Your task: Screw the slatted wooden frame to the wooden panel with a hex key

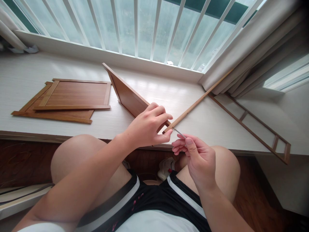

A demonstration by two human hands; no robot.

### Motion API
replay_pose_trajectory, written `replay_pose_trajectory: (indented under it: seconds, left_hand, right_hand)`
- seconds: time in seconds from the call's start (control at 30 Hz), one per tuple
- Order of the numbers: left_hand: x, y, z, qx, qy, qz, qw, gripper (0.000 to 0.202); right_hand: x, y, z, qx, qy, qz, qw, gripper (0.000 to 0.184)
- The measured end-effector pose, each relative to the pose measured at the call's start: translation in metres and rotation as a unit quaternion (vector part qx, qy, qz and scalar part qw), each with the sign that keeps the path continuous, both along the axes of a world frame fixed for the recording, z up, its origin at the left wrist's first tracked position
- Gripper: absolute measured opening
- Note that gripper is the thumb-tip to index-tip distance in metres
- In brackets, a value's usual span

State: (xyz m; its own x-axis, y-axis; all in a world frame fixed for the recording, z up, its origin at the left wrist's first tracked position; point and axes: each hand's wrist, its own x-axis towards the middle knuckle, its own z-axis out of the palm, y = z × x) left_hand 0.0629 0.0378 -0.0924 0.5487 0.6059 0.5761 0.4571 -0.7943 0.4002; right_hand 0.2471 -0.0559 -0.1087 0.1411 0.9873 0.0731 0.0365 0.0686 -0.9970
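white shirt cloth [149, 222] and black shorts [154, 196] are seen nearest, with bare knees [84, 146] to either side. a thin metal tool [180, 132] is gripped between the thumb and fingers of the right hand [198, 156], and its tip is held at the near end of a long wooden bar [193, 110], beside a small brassy piece [174, 129]. the corner of a tilted framed panel [127, 92] is clasped by the left hand [149, 129], fingers laid over the wood and thumb close to the bar's end; whether the bar is pinched too cannot be told. the panel is stood on edge on a pale ledge [60, 67] and is met by the bar at its near corner. farther left, two flat framed panels [77, 93] are stacked, the lower one partly covered. to the right, a ladder-like wooden frame [243, 116] is laid with one end near a grey curtain [231, 48] and the other out past the ledge's front edge. behind, the ledge is bordered by a window with white bars [136, 29].
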Motion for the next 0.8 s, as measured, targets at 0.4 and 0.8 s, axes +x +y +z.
replay_pose_trajectory:
  seconds: [0.4,0.8]
  left_hand:
    - [-0.003,-0.001,0.001,0.009,-0.001,0.002,1.0,0.033]
    - [-0.005,-0.001,0.006,0.002,0.037,-0.003,0.999,0.036]
  right_hand:
    - [0.015,0.006,0.006,0.267,-0.33,0.014,0.905,0.046]
    - [0.011,0.011,-0.01,0.277,-0.337,-0.021,0.899,0.041]
